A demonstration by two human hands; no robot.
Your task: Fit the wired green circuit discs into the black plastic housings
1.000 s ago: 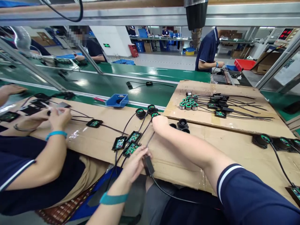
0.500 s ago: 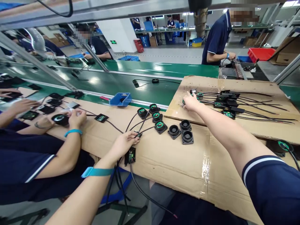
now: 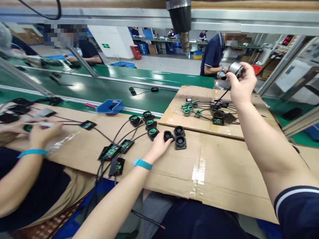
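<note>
— Grip first: what has changed in the last half second?

— Left hand (image 3: 159, 143) has come off the cable bundle and now rests its fingertips on the nearest black housing (image 3: 168, 135), fingers loosely spread, not closed round it. Right hand (image 3: 241, 83) has left the far cardboard sheet and is lifted high, fingers closed on a round coil part (image 3: 235, 68) whose black lead (image 3: 222, 96) trails down to the pile.

— So one unit has been drawn from the supply?

— It looks so: the coil part is up in the air while the left hand steadies a housing on the worktop (image 3: 219, 172).

— Counts, near to far?

— Three small circuit boards (image 3: 117, 166) near the front edge, their cables running to four fan-like units with green centres (image 3: 148, 123). Three empty black housings in a cluster, the one touched included. On the raised cardboard sheet (image 3: 174, 116), about five green-topped coils (image 3: 189, 109) and a tangle of black boards and leads too knotted to count. One blue bin (image 3: 111, 107) beside the green conveyor (image 3: 104, 88).

— Other people?

— A co-worker's hand (image 3: 43, 131) at the left works on a separate piece; two more people stand beyond the conveyor.
</note>
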